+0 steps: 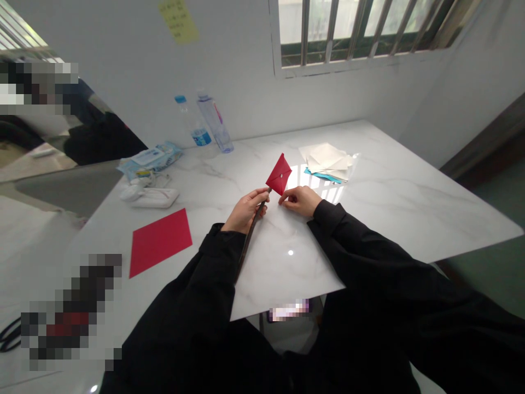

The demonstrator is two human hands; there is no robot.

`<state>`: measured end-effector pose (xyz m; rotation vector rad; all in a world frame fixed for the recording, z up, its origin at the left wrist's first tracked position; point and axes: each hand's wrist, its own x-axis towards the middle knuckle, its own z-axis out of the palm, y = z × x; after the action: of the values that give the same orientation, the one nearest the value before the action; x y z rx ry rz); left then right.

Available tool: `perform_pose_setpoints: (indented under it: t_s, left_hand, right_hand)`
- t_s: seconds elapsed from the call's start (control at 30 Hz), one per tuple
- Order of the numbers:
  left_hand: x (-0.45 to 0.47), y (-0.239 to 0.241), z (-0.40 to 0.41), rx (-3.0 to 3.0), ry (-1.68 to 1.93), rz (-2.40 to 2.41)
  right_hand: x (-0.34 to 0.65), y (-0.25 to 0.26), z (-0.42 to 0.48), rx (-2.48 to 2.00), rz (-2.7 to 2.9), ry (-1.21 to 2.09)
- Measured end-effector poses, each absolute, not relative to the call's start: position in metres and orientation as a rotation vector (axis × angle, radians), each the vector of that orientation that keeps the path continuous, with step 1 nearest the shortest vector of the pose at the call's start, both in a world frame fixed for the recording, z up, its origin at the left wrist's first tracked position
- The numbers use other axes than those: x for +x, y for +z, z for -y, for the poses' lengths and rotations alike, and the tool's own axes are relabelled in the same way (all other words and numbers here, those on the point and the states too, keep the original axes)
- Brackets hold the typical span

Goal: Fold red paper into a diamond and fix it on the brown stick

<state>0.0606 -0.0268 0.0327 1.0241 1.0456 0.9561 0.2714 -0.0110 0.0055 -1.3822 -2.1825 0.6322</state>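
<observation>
A small red paper pinwheel (277, 176), its corners folded to a pale dot at the centre, sits at the top end of a thin dark stick (255, 223). The fingers of my left hand (245, 211) are wrapped round that stick just below the red paper. My right hand (302, 201) is beside it, fingers curled and pinched close to the paper's lower corner. Whether those fingertips touch the corner or hold something small, I cannot tell. The stick's lower part runs down along my left sleeve.
A flat red sheet (161, 242) lies to the left. Cream and blue papers (328, 161) are piled at the back right. Two plastic bottles (215, 123), a wipes pack (153, 158) and a white glue gun-like object (150, 196) stand or lie at the back left. Black scissor-like handles (10, 335) show lower left.
</observation>
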Motion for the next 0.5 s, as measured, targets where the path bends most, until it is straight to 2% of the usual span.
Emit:
perform_pose_setpoints:
  t_s: [0.5]
  left_hand:
    - [0.0598, 0.0294, 0.0245, 1.030, 0.964, -1.038]
  right_hand:
    - [0.2716, 0.0057, 0.0116, -1.378, 2.182, 0.629]
